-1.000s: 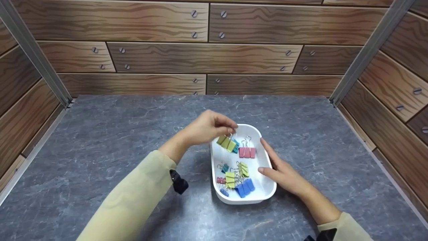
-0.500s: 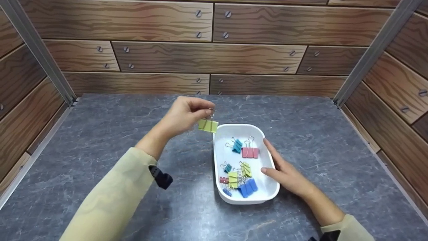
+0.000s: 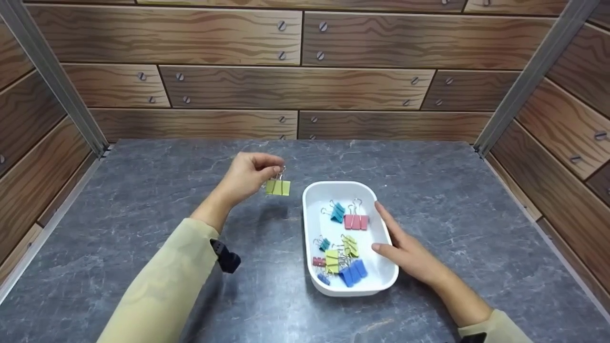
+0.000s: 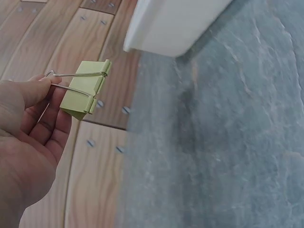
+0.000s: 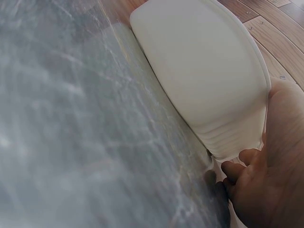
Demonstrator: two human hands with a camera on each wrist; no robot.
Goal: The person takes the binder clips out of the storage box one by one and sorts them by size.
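Note:
My left hand [image 3: 245, 174] pinches a yellow-green binder clip [image 3: 278, 187] by its wire handles, above the table left of the white tray [image 3: 388, 286]. In the left wrist view the clip [image 4: 83, 88] hangs off the thumb and fingertips, its body clear of the palm. On the tray's right side, my right hand [image 3: 414, 255] holds the rim, thumb over the edge and fingers along the outer wall. Inside lie a teal clip [image 3: 338, 213] and a pink clip [image 3: 356, 222] at the far end. Nearer are a blue clip [image 3: 353, 273], yellow-green clips [image 3: 332, 261] and small clips.
A dark grey marbled tabletop [image 3: 157, 190] lies under the tray. Wood-patterned panels [image 3: 228, 85] stand at the back and sides, with grey metal posts [image 3: 62, 85] at the corners. In the right wrist view the tray's outer wall [image 5: 204, 61] is beside the hand.
My left hand has lifted the yellow-green binder clip out of the tray's far end and carried it left over the table. The right hand stays at the tray's side.

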